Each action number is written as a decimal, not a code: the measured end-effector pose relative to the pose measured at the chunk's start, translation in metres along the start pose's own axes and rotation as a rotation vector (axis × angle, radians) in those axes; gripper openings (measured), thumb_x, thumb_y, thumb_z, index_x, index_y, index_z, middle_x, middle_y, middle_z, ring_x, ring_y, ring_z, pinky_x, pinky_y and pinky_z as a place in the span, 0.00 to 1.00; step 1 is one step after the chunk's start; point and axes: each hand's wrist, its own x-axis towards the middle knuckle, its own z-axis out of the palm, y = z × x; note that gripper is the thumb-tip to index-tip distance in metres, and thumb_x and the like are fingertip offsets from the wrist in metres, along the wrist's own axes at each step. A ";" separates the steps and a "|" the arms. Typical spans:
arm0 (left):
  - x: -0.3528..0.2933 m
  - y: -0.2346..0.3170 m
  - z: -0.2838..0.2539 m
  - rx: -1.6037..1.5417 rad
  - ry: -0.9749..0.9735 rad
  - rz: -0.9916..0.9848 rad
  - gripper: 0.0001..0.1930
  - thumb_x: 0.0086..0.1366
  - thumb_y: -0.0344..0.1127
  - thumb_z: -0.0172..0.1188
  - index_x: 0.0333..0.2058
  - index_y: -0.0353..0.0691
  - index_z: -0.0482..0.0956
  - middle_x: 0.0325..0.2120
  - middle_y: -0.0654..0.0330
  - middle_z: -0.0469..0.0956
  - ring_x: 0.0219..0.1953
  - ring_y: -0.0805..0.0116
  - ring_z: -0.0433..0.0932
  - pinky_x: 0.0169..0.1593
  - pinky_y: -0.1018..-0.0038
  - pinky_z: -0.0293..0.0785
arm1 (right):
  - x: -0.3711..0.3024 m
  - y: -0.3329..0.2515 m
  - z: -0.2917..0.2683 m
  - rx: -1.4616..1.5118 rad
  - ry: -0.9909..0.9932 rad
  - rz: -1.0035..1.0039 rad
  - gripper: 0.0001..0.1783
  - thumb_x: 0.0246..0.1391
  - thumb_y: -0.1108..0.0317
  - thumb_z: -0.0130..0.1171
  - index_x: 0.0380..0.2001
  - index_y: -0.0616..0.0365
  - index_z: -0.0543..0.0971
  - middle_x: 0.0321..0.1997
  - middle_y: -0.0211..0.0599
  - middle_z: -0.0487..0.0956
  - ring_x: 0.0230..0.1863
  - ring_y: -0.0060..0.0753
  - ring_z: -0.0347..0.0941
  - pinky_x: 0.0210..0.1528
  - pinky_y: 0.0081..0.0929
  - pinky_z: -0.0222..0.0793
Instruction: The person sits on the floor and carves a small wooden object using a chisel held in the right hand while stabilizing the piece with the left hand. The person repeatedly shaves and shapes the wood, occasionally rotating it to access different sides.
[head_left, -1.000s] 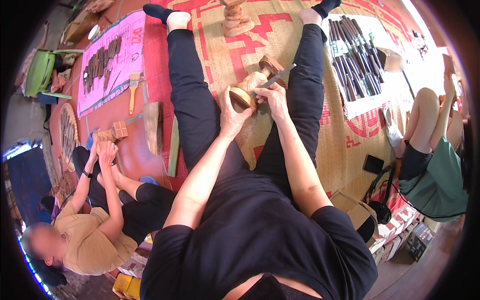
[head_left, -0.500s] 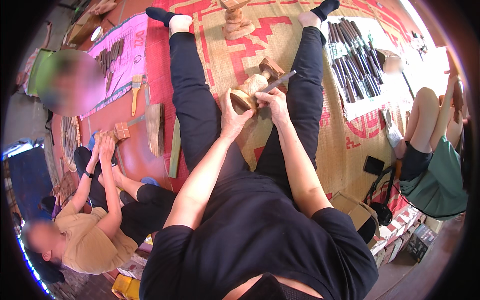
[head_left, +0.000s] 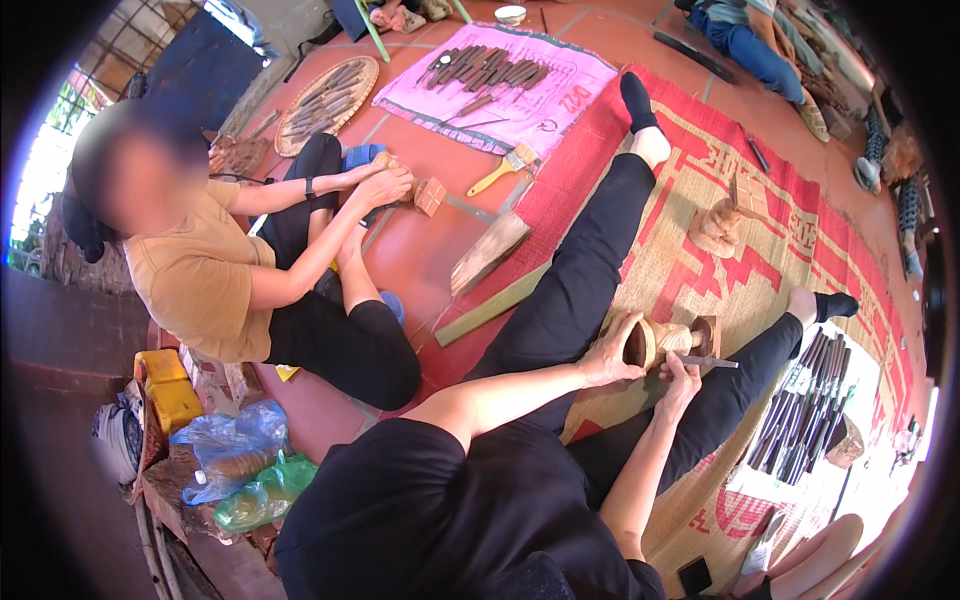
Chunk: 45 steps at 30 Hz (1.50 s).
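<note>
The left hand (head_left: 612,348) grips a wooden carving (head_left: 668,340) held above the lap, between the outstretched legs. The right hand (head_left: 683,378) grasps a chisel (head_left: 706,362), its blade against the carving. Beneath lies a red patterned mat (head_left: 760,250); a row of chisels (head_left: 812,405) rests to the right.

The near end of the wooden carving (head_left: 668,340) is being covered by the left hand (head_left: 612,350); beside it, the chisel's (head_left: 708,361) handle is being hidden inside the right hand (head_left: 682,378).
</note>
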 end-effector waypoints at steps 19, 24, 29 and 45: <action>0.001 -0.005 0.009 0.076 0.030 -0.014 0.58 0.42 0.40 0.75 0.69 0.43 0.45 0.66 0.42 0.48 0.68 0.42 0.53 0.68 0.58 0.56 | 0.006 0.005 -0.004 0.140 -0.032 -0.002 0.05 0.49 0.74 0.67 0.28 0.59 0.79 0.22 0.31 0.78 0.21 0.21 0.72 0.24 0.17 0.66; 0.000 -0.003 0.009 0.067 0.030 -0.019 0.58 0.42 0.40 0.75 0.69 0.44 0.45 0.66 0.42 0.47 0.68 0.41 0.53 0.68 0.57 0.57 | 0.000 -0.002 0.004 0.034 -0.031 0.016 0.07 0.47 0.74 0.68 0.29 0.60 0.79 0.23 0.31 0.78 0.21 0.20 0.70 0.24 0.17 0.65; 0.000 -0.002 0.008 0.083 0.021 -0.031 0.58 0.43 0.40 0.75 0.69 0.45 0.46 0.66 0.42 0.47 0.68 0.41 0.53 0.68 0.57 0.57 | 0.003 -0.002 0.002 0.006 0.030 -0.029 0.07 0.47 0.74 0.68 0.28 0.60 0.79 0.22 0.30 0.77 0.21 0.20 0.70 0.24 0.17 0.64; 0.000 -0.015 0.015 0.059 0.031 0.008 0.59 0.44 0.41 0.76 0.69 0.46 0.44 0.66 0.42 0.47 0.69 0.42 0.52 0.69 0.57 0.55 | 0.006 -0.002 0.004 0.028 -0.117 -0.015 0.04 0.50 0.75 0.66 0.30 0.59 0.79 0.21 0.28 0.77 0.19 0.17 0.69 0.20 0.13 0.63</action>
